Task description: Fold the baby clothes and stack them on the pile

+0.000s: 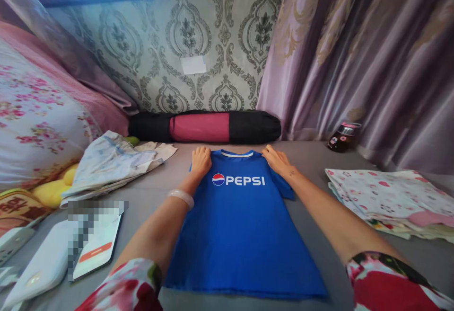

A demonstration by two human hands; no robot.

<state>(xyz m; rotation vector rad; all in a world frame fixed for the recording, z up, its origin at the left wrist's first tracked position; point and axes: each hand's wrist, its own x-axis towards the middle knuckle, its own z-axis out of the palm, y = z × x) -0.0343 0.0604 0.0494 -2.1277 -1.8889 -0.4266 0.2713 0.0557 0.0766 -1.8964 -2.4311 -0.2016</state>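
A blue T-shirt [241, 240] with a white PEPSI print lies spread flat, its neckline pointing away from me and its hem towards me. At the shirt's left shoulder, my left hand [201, 160] is closed with its fingers curled on the fabric. My right hand [275, 158] pinches the opposite shoulder, just right of the collar. The right sleeve sticks out beneath my right wrist, while my left hand and forearm cover most of the left sleeve.
A black and red rolled bag [199, 127] lies along the wall. Folded cloths [113, 159] rest at left, with a phone [99, 244] and white device [46, 259] nearer me. Patterned fabric [390, 192] and a dark jar [342, 138] are at right.
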